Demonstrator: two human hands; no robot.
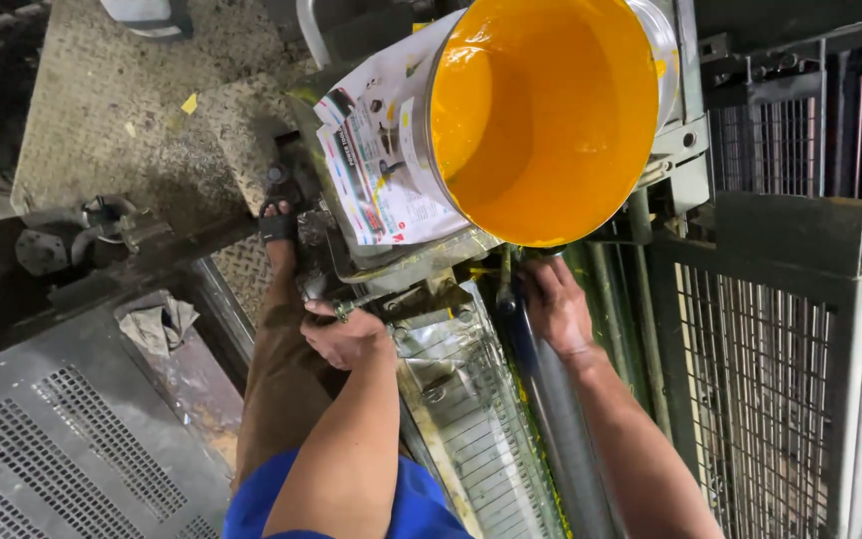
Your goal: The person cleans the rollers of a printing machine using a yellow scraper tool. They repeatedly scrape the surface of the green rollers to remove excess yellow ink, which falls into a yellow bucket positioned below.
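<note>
A large open can (541,110) coated inside with thick yellow ink rests tilted on top of a printing machine, its white printed label facing left. My left hand (346,334) grips the edge of a metal part of the machine just below the can. My right hand (556,304) is curled around the top of a long dark roller (561,419) that runs down toward me, right under the can's rim. Yellow ink smears the roller's edges and the metal beside it.
A wire mesh guard (760,379) stands at the right of the roller. At the left lie a perforated grey step plate (52,439), a crumpled rag (157,324) and a checker-plate floor (122,90). My foot in a sandal (278,225) rests on a ledge.
</note>
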